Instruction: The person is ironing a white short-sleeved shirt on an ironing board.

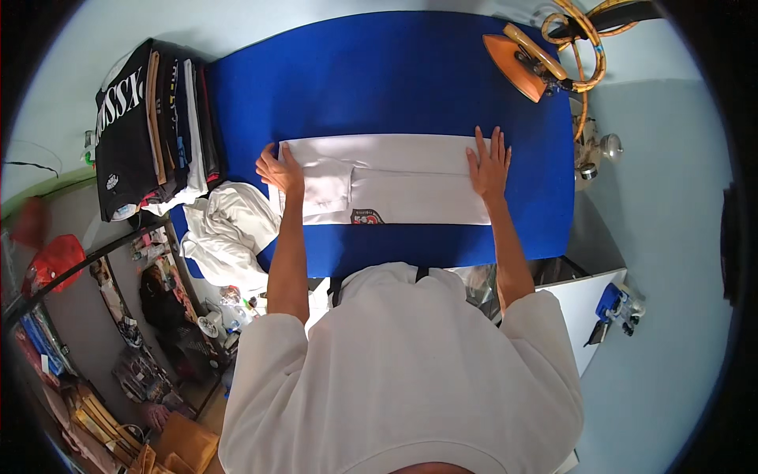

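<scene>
A white shirt (408, 198) lies folded into a long flat strip across a blue padded ironing table (379, 77). A dark and red printed emblem shows at its near edge, and a folded sleeve lies on its left part. My left hand (283, 173) is at the strip's left end, thumb over the fabric and fingers bent beyond the edge; whether it pinches the cloth is unclear. Flat on the right end rests my right hand (490, 169), fingers spread, holding nothing.
An iron (518, 65) lies at the table's far right, its thick cord (597, 59) looping beside it. A stack of folded dark and light garments (155, 130) stands at the left, behind a crumpled white cloth (231, 234). Shelving with goods (118, 332) fills the lower left.
</scene>
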{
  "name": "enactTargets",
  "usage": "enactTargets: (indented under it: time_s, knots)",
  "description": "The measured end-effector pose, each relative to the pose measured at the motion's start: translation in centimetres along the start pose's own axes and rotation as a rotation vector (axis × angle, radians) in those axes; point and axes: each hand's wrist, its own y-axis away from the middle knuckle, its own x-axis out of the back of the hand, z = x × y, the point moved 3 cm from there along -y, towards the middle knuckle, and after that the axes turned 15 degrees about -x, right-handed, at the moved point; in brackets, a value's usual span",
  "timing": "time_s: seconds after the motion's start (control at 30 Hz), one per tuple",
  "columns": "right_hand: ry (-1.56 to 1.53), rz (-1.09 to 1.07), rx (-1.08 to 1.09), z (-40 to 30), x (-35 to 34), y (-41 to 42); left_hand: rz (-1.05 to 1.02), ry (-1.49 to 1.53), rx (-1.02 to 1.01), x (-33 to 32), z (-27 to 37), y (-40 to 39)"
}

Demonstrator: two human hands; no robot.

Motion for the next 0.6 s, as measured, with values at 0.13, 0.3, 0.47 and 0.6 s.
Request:
enactTargets:
  time_s: [0.13, 0.3, 0.47, 0.6]
  knots:
    - [-0.047, -0.004, 0.001, -0.2, 0.2, 0.0, 0.009, 0.008, -0.426, 2.2, 1.8, 1.0]
    - [-0.226, 0.155, 0.089, -5.1, 1.5, 1.7, -0.295, 0.106, -0.725, 4.0, 1.2, 0.2]
    - [-0.418, -0.109, 0.547, -18.4, -1.1, 9.2, -0.426, 0.173, -0.722, 4.0, -0.3, -1.1]
    - [-0.49, -0.263, 0.866, -25.7, -1.6, 14.4, -0.471, 0.106, -0.752, 4.0, -0.9, -0.8]
